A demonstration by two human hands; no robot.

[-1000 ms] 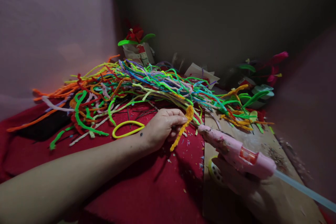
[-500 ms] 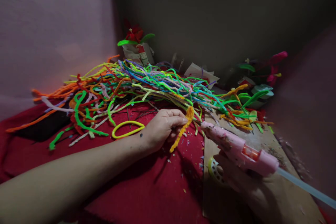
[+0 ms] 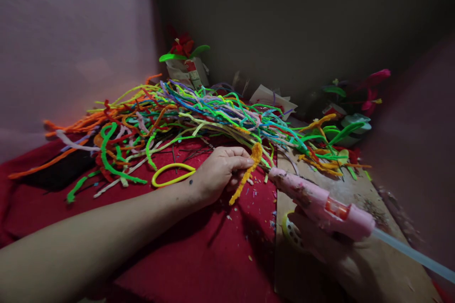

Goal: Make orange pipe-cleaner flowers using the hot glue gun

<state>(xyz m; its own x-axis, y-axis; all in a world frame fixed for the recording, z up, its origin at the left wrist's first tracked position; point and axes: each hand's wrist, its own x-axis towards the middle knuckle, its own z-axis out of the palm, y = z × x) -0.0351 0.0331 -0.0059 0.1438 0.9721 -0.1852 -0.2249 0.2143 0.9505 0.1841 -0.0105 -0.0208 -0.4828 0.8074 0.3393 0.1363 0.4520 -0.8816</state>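
**Pinched orange pipe cleaner, aimed glue gun**

Closed left hand (image 3: 218,170) on folded orange pipe cleaner (image 3: 248,173), fingertips pinching just below its top bend, lower end down near red cloth (image 3: 199,255) by cloth's right edge. Wrapped right hand (image 3: 320,246) shut around pink glue gun (image 3: 320,203) over cardboard sheet (image 3: 355,189), nozzle just beside pipe cleaner; contact impossible to tell. Noted clear glue stick (image 3: 412,254) out of gun's back. Noted tangled pipe cleaner pile (image 3: 199,113) along cloth's far edge, yellow loop (image 3: 173,175) just left of left hand

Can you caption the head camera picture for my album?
Left hand pinches an orange pipe cleaner; right hand holds a pink glue gun nearby.
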